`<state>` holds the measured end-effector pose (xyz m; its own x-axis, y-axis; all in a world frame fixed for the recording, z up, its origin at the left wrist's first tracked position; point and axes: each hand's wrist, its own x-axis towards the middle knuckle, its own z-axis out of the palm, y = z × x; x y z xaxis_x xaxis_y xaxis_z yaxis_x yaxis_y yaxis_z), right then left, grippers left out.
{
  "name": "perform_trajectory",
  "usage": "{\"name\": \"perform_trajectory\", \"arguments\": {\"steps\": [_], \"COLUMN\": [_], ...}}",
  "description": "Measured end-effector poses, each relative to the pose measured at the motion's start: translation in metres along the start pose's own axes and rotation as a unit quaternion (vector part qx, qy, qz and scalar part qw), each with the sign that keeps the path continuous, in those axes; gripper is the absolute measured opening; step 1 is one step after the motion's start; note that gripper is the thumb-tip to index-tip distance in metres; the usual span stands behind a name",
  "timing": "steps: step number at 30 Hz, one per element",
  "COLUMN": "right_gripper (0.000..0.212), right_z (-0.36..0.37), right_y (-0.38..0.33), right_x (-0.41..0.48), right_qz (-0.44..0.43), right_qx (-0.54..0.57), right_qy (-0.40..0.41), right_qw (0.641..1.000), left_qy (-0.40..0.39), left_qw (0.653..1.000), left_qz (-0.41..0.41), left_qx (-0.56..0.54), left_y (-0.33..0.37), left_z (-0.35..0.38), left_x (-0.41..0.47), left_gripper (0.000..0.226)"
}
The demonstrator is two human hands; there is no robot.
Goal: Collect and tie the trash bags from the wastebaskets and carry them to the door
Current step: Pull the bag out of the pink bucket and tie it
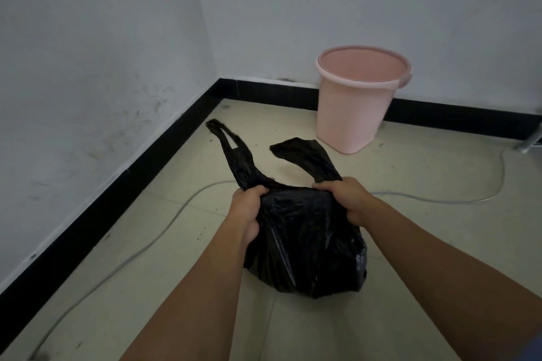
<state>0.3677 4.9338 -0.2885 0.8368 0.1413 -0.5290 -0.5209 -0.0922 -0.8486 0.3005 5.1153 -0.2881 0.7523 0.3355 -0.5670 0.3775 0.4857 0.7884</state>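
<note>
Right now the step in hand looks like the tying. The black trash bag (305, 243) sits full on the floor (146, 272), near the corner where the two walls meet, already out of the pink wastebasket (357, 102). The wastebasket stands beyond it against the far edge of the floor, apart from the bag.

The left hand (249, 208) has its fingers curled round the gathered plastic at the foot of the left handle (231, 149). The right hand (346, 199) grips the same way at the foot of the right handle (308, 155). Both handles stick up loose and uncrossed past the hands, so no knot is made yet.

To do it well:
- Squeeze the air down first and keep the mouth bunched shut between the two grips, so nothing spills.
- Slide each hand up to its handle, cross one handle over the other, tuck it under and pull snug.
- Pull evenly. Thin plastic like this probably stretches or tears if it is jerked from one side.
- A second knot would hold better for the carry to the door.
- Mind the pale cable (440, 201), which runs across the floor just behind the bag. It could catch a foot or the bag when lifting.

Count:
- one trash bag with two handles
- one wastebasket, with no bag visible in it
- two hands
- one cable
</note>
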Motion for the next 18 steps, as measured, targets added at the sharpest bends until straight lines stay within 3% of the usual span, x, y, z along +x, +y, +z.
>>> {"name": "perform_trajectory", "arguments": {"steps": [2,6,9,11,13,15,18], "right_gripper": [0.01,0.014,0.02,0.027,0.026,0.023,0.013], "right_z": [-0.001,0.001,0.0,0.001,0.004,0.003,-0.004], "right_y": [-0.002,-0.009,-0.016,-0.017,-0.011,-0.004,0.003], "right_x": [-0.002,-0.007,-0.009,-0.01,-0.007,0.0,0.006], "right_qz": [-0.002,0.056,0.059,0.055,0.061,0.067,0.096], "right_qx": [0.048,0.2,0.251,0.212,0.121,0.058,0.085], "right_qy": [-0.029,-0.07,-0.08,-0.094,-0.081,-0.019,0.017], "right_qw": [0.998,0.976,0.963,0.971,0.987,0.996,0.992], "left_qy": [-0.021,-0.096,-0.156,-0.175,-0.136,-0.074,-0.05], "left_qw": [1.0,0.992,0.983,0.984,0.98,0.95,0.892], "left_qz": [-0.005,-0.039,-0.056,-0.033,0.053,0.145,0.226], "left_qx": [-0.01,-0.066,-0.077,-0.008,0.138,0.267,0.388], "left_y": [0.002,0.001,0.006,0.008,0.006,0.004,0.006], "left_z": [0.0,0.004,0.006,0.008,0.012,0.015,0.012], "left_x": [-0.002,-0.008,-0.015,-0.019,-0.017,-0.015,-0.014], "left_gripper": [0.027,0.027,0.02,0.02,0.016,0.022,0.017]}}
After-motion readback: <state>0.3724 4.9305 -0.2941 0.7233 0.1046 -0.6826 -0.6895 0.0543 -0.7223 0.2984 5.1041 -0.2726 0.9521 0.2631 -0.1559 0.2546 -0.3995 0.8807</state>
